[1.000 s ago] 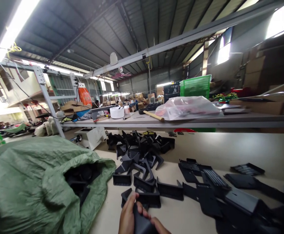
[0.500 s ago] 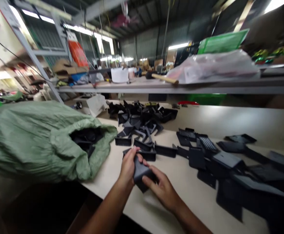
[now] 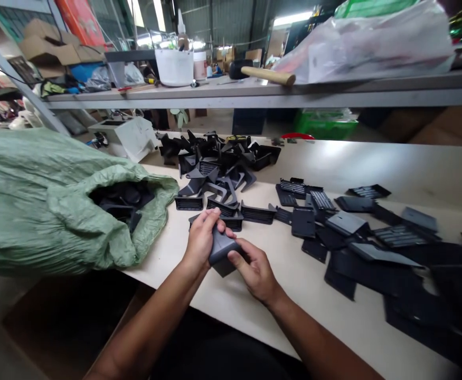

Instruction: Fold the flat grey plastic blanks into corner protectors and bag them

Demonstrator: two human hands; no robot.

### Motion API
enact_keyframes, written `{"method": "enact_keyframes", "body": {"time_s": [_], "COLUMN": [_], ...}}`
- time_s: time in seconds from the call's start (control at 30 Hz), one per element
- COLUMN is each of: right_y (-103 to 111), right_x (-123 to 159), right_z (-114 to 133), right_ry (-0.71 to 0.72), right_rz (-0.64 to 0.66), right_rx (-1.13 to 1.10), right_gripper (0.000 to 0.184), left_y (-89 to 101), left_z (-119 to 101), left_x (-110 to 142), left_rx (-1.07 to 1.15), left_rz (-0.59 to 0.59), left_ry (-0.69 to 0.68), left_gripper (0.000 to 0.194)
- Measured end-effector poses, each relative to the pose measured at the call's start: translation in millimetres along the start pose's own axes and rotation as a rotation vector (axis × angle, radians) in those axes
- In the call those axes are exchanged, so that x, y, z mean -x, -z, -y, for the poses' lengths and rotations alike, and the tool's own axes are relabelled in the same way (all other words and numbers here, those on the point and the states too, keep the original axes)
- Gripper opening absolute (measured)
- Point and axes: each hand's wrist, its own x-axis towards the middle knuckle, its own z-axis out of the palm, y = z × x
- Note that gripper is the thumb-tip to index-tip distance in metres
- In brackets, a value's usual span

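Note:
Between my two hands is a dark grey plastic part, bent at an angle, with one smooth face turned up. My left hand wraps round its left side. On the right edge, my right hand grips it with the thumb on the near face. The part is held above the pale worktable. Just beyond my hands lie several black slotted parts. A heap of black angled brackets sits behind them. Many flat black panels are spread to the right.
A green woven sack lies at the left, its mouth open on black parts. Across the back runs a shelf carrying a mallet, a white tub and a large plastic-wrapped bundle. Beneath it, a green crate shows.
The camera view has tilted downward, so the shelf and table appear higher in the picture. Both hands keep hold of the same grey part, its pose nearly the same.

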Motion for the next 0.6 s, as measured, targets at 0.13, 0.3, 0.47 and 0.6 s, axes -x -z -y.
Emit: {"method": "enact_keyframes", "body": {"time_s": [0.13, 0.3, 0.47, 0.6], "right_y": [11.7, 24.3, 26.4, 28.7], "right_x": [-3.7, 1.4, 0.9, -0.5], "right_z": [-2.0, -31.3, -39.0, -28.5], "right_ry": [-0.033, -0.015, 0.030, -0.061], "right_rz": [0.052, -0.011, -0.078, -0.166], "right_rx": [0.120, 0.267, 0.260, 0.234], "right_gripper": [0.042, 0.049, 0.061, 0.061], "left_y": [8.7, 19.9, 41.2, 50.7], "left_z": [-5.0, -3.1, 10.3, 10.6], "left_x": [-7.6, -21.4, -31.9, -24.7], "left_rx": [0.107, 0.286, -0.176, -0.578], "left_rz": [-0.055, -0.202, -0.206, -0.039], "left_ry": [0.111, 0.249, 0.031, -0.153], "left_gripper": [0.034, 0.016, 0.050, 0.058]}}
